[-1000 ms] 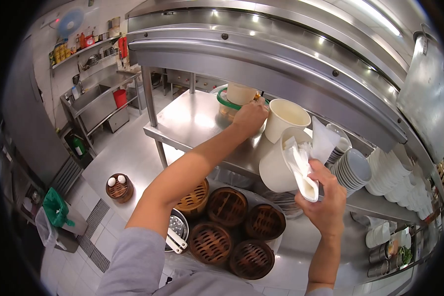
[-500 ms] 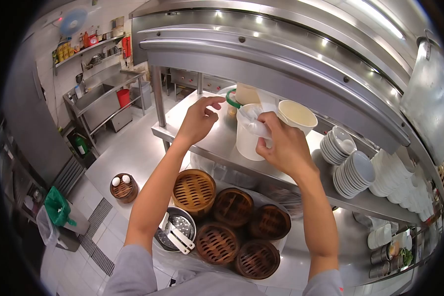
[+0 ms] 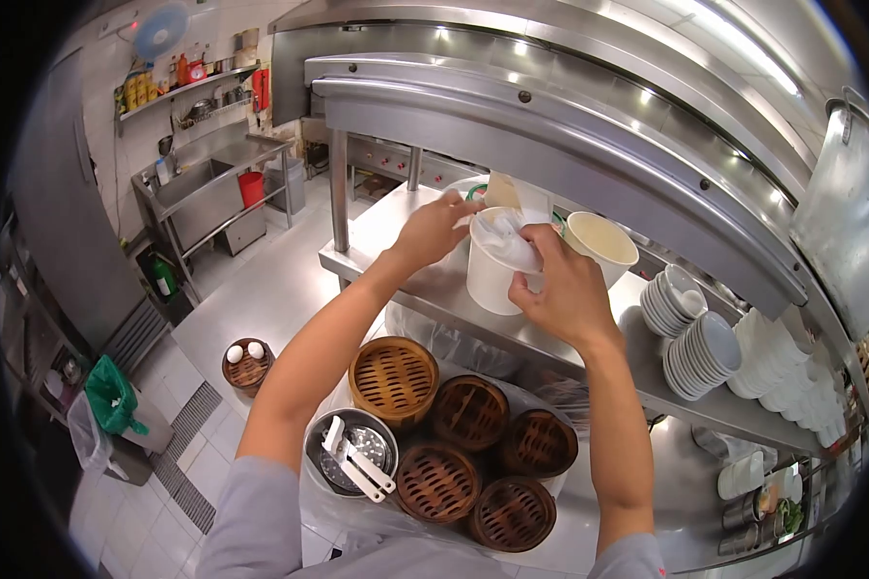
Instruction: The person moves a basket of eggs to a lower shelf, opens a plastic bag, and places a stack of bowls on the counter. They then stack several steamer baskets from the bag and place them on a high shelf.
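A white paper tub stands on the steel shelf in front of me, with a crumpled translucent plastic bag bunched in its mouth. My right hand is at the tub's right side, fingers closed on the bag at the rim and thumb lower against the wall. My left hand reaches to the tub's left rim, fingers stretched out and holding nothing. Just behind my right hand is a second cream tub. Part of a green-rimmed item shows behind my left fingertips.
Several round bamboo steamers sit below the shelf, beside a metal pot with white-handled tools across it. Stacked bowls line the shelf's right. A small steamer with two white eggs stands left. A steel hood hangs overhead.
My left hand has moved right to the tub's rim. The plastic bag in my right hand has gone lower into the tub's mouth. The whole view has shifted slightly.
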`<action>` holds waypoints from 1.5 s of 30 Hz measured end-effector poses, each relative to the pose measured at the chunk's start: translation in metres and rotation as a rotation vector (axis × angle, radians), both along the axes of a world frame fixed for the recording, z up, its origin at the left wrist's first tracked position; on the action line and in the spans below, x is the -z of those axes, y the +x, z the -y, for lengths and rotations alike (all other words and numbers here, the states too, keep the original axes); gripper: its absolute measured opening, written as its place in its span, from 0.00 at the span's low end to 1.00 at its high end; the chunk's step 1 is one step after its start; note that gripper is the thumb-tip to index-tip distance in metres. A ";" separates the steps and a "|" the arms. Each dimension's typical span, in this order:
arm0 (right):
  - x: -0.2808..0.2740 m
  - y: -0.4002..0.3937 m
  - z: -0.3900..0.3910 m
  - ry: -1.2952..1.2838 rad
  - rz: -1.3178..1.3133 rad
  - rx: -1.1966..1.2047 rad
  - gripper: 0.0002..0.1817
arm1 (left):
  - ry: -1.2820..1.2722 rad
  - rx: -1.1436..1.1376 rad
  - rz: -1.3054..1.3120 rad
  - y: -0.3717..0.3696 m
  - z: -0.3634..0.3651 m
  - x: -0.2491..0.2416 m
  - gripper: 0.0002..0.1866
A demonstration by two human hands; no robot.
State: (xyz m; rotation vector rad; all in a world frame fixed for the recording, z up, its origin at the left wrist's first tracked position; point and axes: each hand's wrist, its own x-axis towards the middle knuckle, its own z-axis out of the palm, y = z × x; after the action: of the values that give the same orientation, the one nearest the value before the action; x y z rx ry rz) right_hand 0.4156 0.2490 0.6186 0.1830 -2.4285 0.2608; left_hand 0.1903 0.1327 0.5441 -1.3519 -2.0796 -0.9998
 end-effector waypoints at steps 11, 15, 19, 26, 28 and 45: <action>0.013 0.008 -0.014 0.045 -0.124 -0.033 0.22 | -0.203 -0.131 -0.416 -0.035 -0.012 -0.013 0.15; 0.016 0.001 -0.013 0.037 -0.169 -0.048 0.22 | -0.130 -0.117 -0.443 -0.049 -0.005 -0.002 0.13; 0.015 -0.001 -0.015 0.043 -0.135 -0.001 0.22 | -0.118 -0.111 -0.336 -0.042 -0.006 -0.007 0.11; 0.019 0.000 -0.021 0.017 -0.155 -0.010 0.23 | -0.154 -0.139 -0.257 -0.042 -0.011 -0.009 0.12; 0.019 0.002 -0.023 0.010 -0.147 -0.013 0.24 | -0.163 -0.125 -0.183 -0.037 -0.007 -0.023 0.13; 0.038 0.059 -0.053 0.023 -0.403 0.107 0.35 | 0.074 -0.217 -0.458 -0.030 0.029 -0.076 0.18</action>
State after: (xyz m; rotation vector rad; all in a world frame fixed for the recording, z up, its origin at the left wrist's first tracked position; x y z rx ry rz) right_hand 0.4750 0.3017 0.5806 0.1026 -2.0340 0.1326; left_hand 0.1608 0.1034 0.6198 -1.1570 -1.7760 -0.6010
